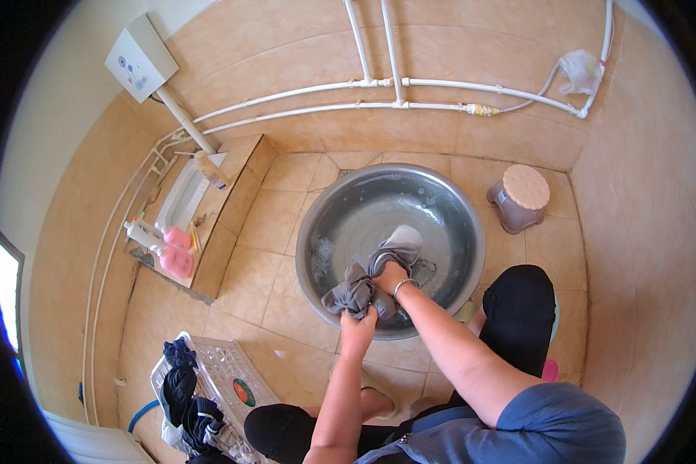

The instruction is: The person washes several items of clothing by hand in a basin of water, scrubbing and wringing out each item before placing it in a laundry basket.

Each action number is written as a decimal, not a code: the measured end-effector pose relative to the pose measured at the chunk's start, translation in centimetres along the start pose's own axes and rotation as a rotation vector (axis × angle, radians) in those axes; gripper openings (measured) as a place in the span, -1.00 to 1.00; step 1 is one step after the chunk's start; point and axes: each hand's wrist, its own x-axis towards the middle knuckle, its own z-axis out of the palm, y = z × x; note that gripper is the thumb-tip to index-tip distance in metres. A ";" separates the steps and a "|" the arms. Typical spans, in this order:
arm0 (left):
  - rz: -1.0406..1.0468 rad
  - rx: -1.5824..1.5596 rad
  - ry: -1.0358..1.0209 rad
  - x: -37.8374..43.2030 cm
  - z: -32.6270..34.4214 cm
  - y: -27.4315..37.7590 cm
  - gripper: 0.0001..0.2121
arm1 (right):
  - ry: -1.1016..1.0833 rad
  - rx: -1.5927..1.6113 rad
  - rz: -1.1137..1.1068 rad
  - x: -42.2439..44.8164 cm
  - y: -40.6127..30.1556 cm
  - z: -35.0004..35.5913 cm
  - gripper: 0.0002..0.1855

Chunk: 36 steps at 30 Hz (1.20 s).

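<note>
A wet grey cloth garment (348,290) is bunched between my two hands above a wide metal basin (304,249). My left hand (359,330) grips one end near the basin's front rim. Farther in, my right hand (391,277), with a bracelet at the wrist, is closed around another part of the same cloth. Beyond that hand, a pale patch (406,235) at the cloth's far end looks like suds or white fabric. Shallow water (359,226) with some foam covers the basin floor. The fingertips of both hands are partly hidden in the folds.
A plastic stool (525,184) stands right of the basin. At lower left, a white plastic basket (226,354) holds dark clothes (180,388). Pink bottles (176,261) and a beige bottle (209,168) are on the tiled step by the squat toilet (182,191). White pipes (301,90) cross the wall.
</note>
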 end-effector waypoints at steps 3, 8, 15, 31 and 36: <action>-0.475 -0.262 -0.236 -0.4 0.1 -1.0 -0.67 | -0.087 -0.172 0.024 0.5 -0.4 -2.2 -0.50; -0.453 -1.512 -0.419 0.2 0.5 2.5 -0.54 | -0.067 -0.186 0.110 1.0 -1.5 -4.9 -0.55; -0.582 -1.593 -0.427 0.9 2.8 1.6 -0.64 | -0.125 -0.413 0.052 -5.0 -5.7 -4.8 -0.58; -0.770 -1.890 -0.516 0.1 3.5 -1.6 -0.86 | -0.501 1.235 0.325 -1.2 7.7 0.4 -0.57; -0.649 -2.487 -0.466 -0.5 5.2 -0.7 -0.76 | -0.761 1.701 0.261 -2.1 9.6 7.4 -0.59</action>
